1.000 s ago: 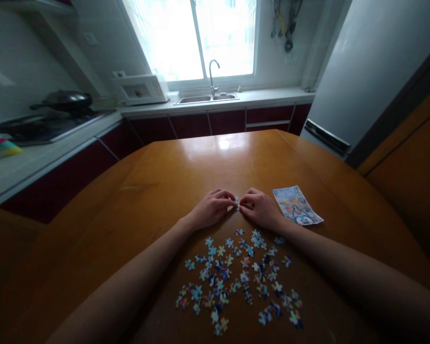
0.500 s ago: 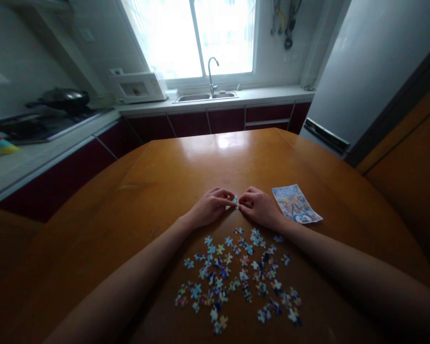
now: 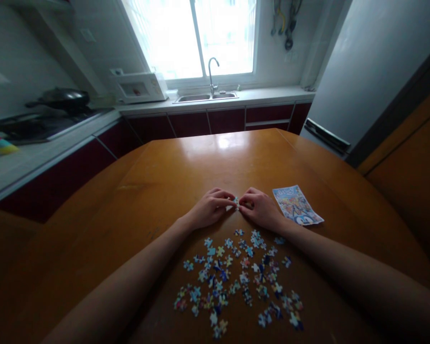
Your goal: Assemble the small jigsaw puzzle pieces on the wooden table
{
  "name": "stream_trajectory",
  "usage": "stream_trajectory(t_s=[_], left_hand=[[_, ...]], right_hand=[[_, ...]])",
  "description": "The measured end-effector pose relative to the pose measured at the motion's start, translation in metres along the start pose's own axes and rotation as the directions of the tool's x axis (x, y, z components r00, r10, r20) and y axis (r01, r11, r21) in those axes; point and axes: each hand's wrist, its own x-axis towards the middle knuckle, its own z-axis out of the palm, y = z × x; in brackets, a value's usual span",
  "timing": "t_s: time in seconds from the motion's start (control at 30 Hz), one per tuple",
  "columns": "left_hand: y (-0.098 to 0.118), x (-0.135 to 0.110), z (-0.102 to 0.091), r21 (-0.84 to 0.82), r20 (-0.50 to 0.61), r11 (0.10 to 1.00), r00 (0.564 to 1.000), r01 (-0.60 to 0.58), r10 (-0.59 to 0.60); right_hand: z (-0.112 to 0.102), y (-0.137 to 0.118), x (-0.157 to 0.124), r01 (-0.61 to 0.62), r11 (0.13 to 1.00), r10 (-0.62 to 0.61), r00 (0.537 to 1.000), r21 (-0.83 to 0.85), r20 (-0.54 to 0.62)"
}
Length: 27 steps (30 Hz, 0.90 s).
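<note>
Small light-coloured puzzle pieces lie between my two hands at the middle of the table, mostly covered by fingers. My left hand has its thumb and fingers closed on the left side of these pieces. From the right, my right hand pinches their other side; its fingertips nearly meet those of the left. Many loose puzzle pieces, blue, white, yellow and dark, are scattered on the tabletop between my forearms. Beside my right hand rests a picture sheet with a colourful printed scene.
The brown wooden table reaches forward to a counter with a sink and faucet. A white microwave and a black pan stand at the left. On the right rises a grey refrigerator.
Both hands keep almost the same place and the same pinch on the pieces. The view has shifted very slightly; the scattered pieces and the sheet stay where they were.
</note>
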Motion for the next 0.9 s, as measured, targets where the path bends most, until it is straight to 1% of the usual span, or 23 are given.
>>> stream_trajectory(t_s=[0.2, 0.37, 0.4, 0.47, 0.5, 0.57, 0.63, 0.67, 0.7, 0.77, 0.9], left_hand=[[0.001, 0.001, -0.001, -0.003, 0.004, 1.000, 1.000, -0.001, 0.001], [-0.001, 0.001, 0.000, -0.006, 0.001, 1.000, 1.000, 0.010, -0.010], [-0.001, 0.001, 0.000, -0.010, 0.004, 1.000, 1.000, 0.010, -0.010], [-0.001, 0.001, 0.000, -0.016, 0.006, 1.000, 1.000, 0.013, -0.013], [-0.001, 0.001, 0.000, -0.018, 0.006, 1.000, 1.000, 0.013, -0.013], [-0.002, 0.001, 0.001, -0.022, -0.001, 1.000, 1.000, 0.013, -0.013], [-0.003, 0.000, 0.002, -0.027, -0.009, 1.000, 1.000, 0.011, -0.011], [-0.004, 0.000, 0.003, -0.029, -0.013, 1.000, 1.000, 0.010, -0.011], [-0.004, 0.000, 0.003, -0.030, -0.017, 0.999, 1.000, 0.011, -0.011], [-0.003, 0.000, 0.003, -0.032, -0.021, 0.999, 1.000, 0.014, -0.014], [-0.001, 0.001, 0.002, -0.038, -0.021, 0.999, 1.000, 0.019, -0.020]], right_hand=[[0.000, 0.000, 0.001, -0.001, 1.000, 0.001, 1.000, 0.003, 0.000], [0.001, 0.004, 0.003, -0.041, 0.991, 0.045, 0.999, 0.127, -0.026], [0.000, 0.003, 0.003, -0.032, 0.990, 0.037, 0.999, 0.140, -0.037], [-0.003, -0.004, 0.001, 0.031, 0.991, -0.027, 0.999, 0.130, -0.031], [-0.005, -0.009, -0.001, 0.078, 0.990, -0.078, 0.997, 0.116, -0.005], [-0.010, -0.021, -0.006, 0.187, 0.978, -0.197, 0.974, 0.096, 0.110], [-0.014, -0.033, -0.012, 0.294, 0.952, -0.306, 0.920, 0.083, 0.247], [-0.015, -0.038, -0.015, 0.332, 0.940, -0.339, 0.891, 0.076, 0.301], [-0.016, -0.042, -0.018, 0.360, 0.930, -0.361, 0.866, 0.070, 0.346], [-0.018, -0.049, -0.023, 0.391, 0.919, -0.377, 0.833, 0.051, 0.406], [-0.021, -0.056, -0.028, 0.427, 0.903, -0.356, 0.799, -0.041, 0.484]])
